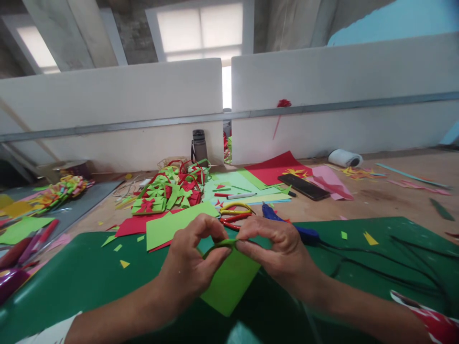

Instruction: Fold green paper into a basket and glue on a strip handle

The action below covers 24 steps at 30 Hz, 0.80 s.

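My left hand (195, 258) and my right hand (274, 251) meet at the middle of the view, thumbs and forefingers pinched together. Between them runs a narrow, curved green paper strip (231, 242), gripped from both sides. Below the fingertips is a light green paper square (229, 286), turned corner-down; whether it is joined to the strip I cannot tell. Just beyond my fingers lie scissors (236, 210) with yellow and red handles. A blue glue gun (306, 235) rests behind my right hand, its cord trailing right.
Green and red paper bags (172, 186) with bows are piled at back left. Behind stands a grey bottle (199, 145). A phone (304, 186) lies near red card (276, 167). Paper scraps dot the green mat (118, 282). A white partition (107, 95) bounds the table's far side.
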{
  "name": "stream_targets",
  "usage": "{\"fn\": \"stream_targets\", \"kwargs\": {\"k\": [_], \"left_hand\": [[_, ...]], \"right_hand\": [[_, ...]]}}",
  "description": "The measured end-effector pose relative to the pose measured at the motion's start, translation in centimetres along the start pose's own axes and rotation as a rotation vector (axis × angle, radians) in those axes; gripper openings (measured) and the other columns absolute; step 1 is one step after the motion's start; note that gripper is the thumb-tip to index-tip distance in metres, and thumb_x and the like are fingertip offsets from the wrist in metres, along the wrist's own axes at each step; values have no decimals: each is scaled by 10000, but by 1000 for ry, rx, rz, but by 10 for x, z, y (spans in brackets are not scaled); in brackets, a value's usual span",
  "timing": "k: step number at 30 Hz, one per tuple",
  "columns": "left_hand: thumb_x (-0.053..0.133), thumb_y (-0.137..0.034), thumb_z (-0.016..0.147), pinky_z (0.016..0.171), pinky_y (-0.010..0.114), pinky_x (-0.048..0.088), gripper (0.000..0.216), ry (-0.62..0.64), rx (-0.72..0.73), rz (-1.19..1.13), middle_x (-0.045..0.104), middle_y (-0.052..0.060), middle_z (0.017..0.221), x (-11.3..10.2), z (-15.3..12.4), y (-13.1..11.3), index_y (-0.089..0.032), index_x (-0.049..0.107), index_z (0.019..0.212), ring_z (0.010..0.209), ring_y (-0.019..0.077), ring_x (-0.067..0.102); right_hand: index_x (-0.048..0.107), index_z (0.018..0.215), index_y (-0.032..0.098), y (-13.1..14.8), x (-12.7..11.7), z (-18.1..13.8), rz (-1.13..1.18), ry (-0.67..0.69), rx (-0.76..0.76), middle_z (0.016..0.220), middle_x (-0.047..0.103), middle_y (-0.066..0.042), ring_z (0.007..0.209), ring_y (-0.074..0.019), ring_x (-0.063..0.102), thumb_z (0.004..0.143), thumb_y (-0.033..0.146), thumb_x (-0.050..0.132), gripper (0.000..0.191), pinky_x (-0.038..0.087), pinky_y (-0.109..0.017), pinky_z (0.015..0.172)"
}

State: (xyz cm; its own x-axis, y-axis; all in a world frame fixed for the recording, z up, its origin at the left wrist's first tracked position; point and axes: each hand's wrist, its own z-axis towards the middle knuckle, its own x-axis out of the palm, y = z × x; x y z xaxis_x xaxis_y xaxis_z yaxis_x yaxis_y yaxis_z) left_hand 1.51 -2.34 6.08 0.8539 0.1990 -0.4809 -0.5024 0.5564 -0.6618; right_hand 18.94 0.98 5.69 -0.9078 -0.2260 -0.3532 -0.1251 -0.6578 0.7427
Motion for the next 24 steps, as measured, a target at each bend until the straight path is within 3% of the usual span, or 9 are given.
{"fn": "stream_targets", "kwargs": {"k": [3,5,9,14,19,24], "left_hand": [[634,-154,736,676,255,468,160,75,-57,40,654,10,756,-2,0,-1,-172,622,895,705,146,612],[618,-183,759,671,255,452,60,119,-64,44,654,15,733,-3,1,-2,-166,652,805,700,148,604],[578,-179,788,644,228,444,109,172,-77,-75,651,26,712,-4,4,-2,-142,647,712,677,131,593],[560,-152,789,653,224,439,119,176,-32,-74,639,34,694,-5,6,-3,-126,647,711,684,132,585],[544,-149,799,640,221,430,134,195,-17,-23,647,36,699,-6,7,-3,-131,657,730,673,132,582],[541,-180,817,612,206,404,172,216,85,24,642,25,658,-1,15,-2,-129,643,688,626,117,563]], "right_hand": [[649,665,189,0,0,-1,-30,10,-27,669,642,10,670,-128,576,772,140,622,121,440,-273,676],[644,662,189,0,1,-1,-43,22,-47,656,638,14,660,-124,567,777,131,614,132,435,-275,678],[643,677,185,2,1,-2,-46,42,-46,664,635,16,674,-121,563,776,111,612,127,430,-269,691],[637,722,191,1,1,-3,-86,98,-54,688,616,15,700,-124,547,830,156,570,131,420,-280,727],[637,752,189,-1,-1,-2,-140,82,-88,714,629,1,724,-134,564,838,163,558,120,422,-281,728],[648,727,203,-1,-5,3,-194,63,-92,699,632,13,715,-134,574,818,175,586,114,427,-276,735]]}}
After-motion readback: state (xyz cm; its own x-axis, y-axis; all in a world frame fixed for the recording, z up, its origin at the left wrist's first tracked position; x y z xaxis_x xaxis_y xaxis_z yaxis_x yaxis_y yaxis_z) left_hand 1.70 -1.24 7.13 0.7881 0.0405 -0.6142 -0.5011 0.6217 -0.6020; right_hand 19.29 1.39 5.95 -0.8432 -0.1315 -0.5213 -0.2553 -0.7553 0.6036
